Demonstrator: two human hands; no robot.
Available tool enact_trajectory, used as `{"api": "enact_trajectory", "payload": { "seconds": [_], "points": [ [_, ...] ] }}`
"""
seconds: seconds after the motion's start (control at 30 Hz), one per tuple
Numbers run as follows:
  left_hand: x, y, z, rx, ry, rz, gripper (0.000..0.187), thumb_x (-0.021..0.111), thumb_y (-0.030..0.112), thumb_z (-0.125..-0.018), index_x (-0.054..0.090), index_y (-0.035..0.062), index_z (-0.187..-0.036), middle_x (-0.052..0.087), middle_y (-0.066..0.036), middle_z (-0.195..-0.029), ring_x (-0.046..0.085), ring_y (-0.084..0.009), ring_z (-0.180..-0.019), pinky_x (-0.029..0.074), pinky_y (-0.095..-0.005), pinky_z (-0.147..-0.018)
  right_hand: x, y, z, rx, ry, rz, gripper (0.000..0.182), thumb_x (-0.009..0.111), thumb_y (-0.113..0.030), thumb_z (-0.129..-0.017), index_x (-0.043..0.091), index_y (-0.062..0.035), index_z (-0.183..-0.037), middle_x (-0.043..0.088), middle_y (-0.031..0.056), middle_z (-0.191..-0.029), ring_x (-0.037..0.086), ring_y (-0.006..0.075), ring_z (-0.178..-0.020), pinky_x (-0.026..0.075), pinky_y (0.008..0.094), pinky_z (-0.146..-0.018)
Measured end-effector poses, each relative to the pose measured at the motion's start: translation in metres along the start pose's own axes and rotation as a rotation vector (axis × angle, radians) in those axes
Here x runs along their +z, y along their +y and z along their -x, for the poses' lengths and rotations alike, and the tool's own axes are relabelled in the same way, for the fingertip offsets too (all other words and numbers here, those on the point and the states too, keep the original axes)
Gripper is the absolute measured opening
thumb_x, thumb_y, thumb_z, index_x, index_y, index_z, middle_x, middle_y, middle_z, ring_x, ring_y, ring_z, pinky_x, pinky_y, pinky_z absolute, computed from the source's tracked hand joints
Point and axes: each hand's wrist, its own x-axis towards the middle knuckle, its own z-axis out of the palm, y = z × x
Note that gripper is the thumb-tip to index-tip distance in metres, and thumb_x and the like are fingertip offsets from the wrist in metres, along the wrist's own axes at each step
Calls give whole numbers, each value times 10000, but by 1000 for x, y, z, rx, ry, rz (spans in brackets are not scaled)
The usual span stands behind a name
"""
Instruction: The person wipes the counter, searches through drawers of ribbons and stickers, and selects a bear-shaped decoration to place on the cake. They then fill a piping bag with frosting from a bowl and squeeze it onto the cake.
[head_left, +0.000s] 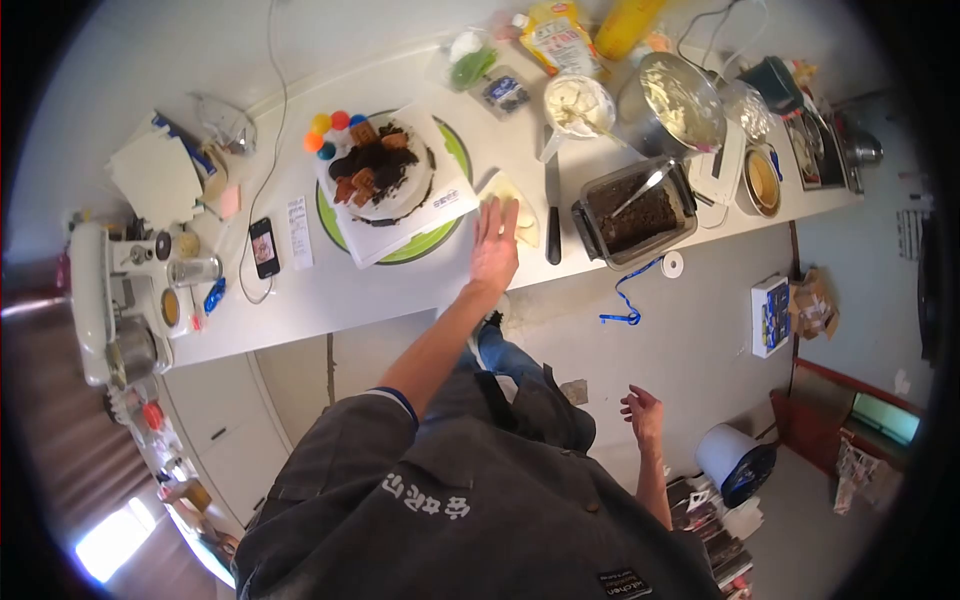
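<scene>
My left hand [495, 245] stretches out over the white counter [330, 295], fingers spread flat on a cream-coloured folded piece [522, 212] beside the cake. The cake [378, 168] is white-frosted, topped with dark crumbs and brown chunks. It stands on a white board on a green turntable [420, 245], with coloured balls [328, 130] at its edge. My right hand [643, 412] hangs low at my side, away from the counter, fingers loosely curled and holding nothing.
A knife [552, 215] lies right of my left hand. Beyond it stand a tub of dark crumbs with a spoon [635, 210], a metal bowl of cream [682, 100] and a white bowl [578, 100]. A phone [264, 247] and a stand mixer [110, 300] are at the left.
</scene>
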Motion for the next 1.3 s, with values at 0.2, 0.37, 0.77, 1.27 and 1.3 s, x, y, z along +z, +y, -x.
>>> {"api": "enact_trajectory", "payload": {
  "seconds": [0.2,0.37,0.77,1.27,1.3],
  "points": [
    [15,-10,34,230,-35,114,675,615,-44,-826,521,102,-1478,571,-219,-1427,542,-371,-1347,399,-512,-1167,50,111,67,139,-14,-125,432,656,-127,-914,671,14,-1322,767,122,-878,713,176,-687,576,300,-610],
    [10,-52,118,420,-353,275,446,632,93,-886,648,93,-1332,740,-207,-978,712,-405,-834,578,-510,-743,94,115,166,285,136,143,371,674,-203,-877,753,-48,-1204,746,168,-814,732,197,-682,605,359,-684],
    [104,-141,127,250,-1440,-418,268,669,260,-915,729,-1,-913,744,-190,-854,717,-326,-771,572,-447,-676,133,210,156,439,535,-187,339,617,-274,-924,764,-171,-1212,767,174,-1001,731,374,-950,572,453,-917],
    [322,404,214,447,-1347,182,220,536,119,-1029,665,-53,-1076,708,-144,-789,691,-210,-631,582,-330,-589,18,508,263,856,952,-1096,241,640,-142,-921,778,-25,-1081,772,102,-840,735,154,-673,613,307,-614],
    [327,454,235,576,-1365,182,250,521,122,-1053,640,-57,-1180,716,-149,-824,705,-218,-669,595,-327,-637,-1,513,267,870,1012,-1134,230,630,-139,-935,779,-19,-1065,767,100,-828,731,152,-670,608,303,-598]
  ]
}}
